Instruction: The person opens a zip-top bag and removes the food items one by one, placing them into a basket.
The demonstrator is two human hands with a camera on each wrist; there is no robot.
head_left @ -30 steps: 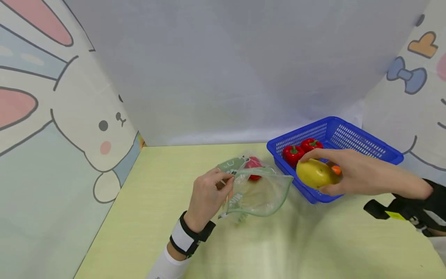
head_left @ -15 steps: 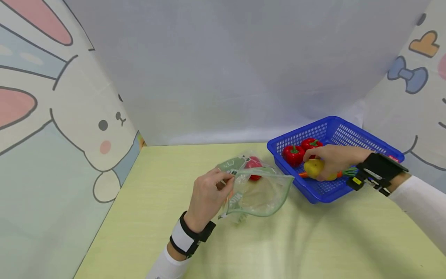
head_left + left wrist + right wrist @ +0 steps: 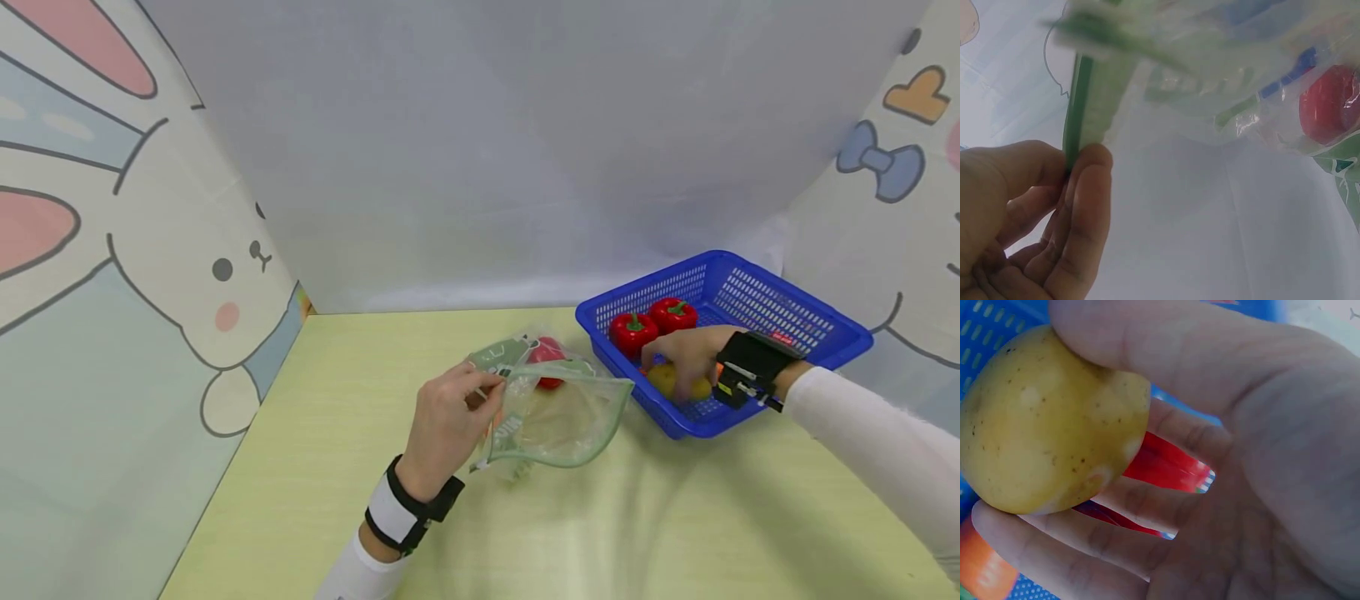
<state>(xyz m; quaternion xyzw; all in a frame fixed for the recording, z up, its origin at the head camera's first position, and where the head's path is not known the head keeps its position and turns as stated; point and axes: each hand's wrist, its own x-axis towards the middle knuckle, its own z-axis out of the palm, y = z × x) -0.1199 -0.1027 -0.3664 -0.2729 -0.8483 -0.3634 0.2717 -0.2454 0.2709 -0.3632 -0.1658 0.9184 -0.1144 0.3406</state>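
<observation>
My left hand (image 3: 453,421) pinches the green zip edge of a clear plastic zip bag (image 3: 570,425) between thumb and fingers, its mouth spread toward the right. Inside the bag lies a red bell pepper (image 3: 547,362), also visible through the film in the left wrist view. My right hand (image 3: 686,354) reaches down into the blue basket (image 3: 671,421), holding a yellow potato (image 3: 1054,425) with brown specks. In the right wrist view, the thumb lies over the potato's top and the fingers curve beneath it. The hand partly hides the potato in the head view.
Two red bell peppers (image 3: 633,333) sit at the basket's left end. Something orange (image 3: 985,562) shows below the potato in the right wrist view. A plain grey backdrop (image 3: 480,167) stands behind the pale yellow table (image 3: 360,350), with printed cloth on both sides.
My right hand has brought the potato from over the basket's front rim down inside, and the forearm has swung inward to the left. The left hand and the bag have hardly moved.
</observation>
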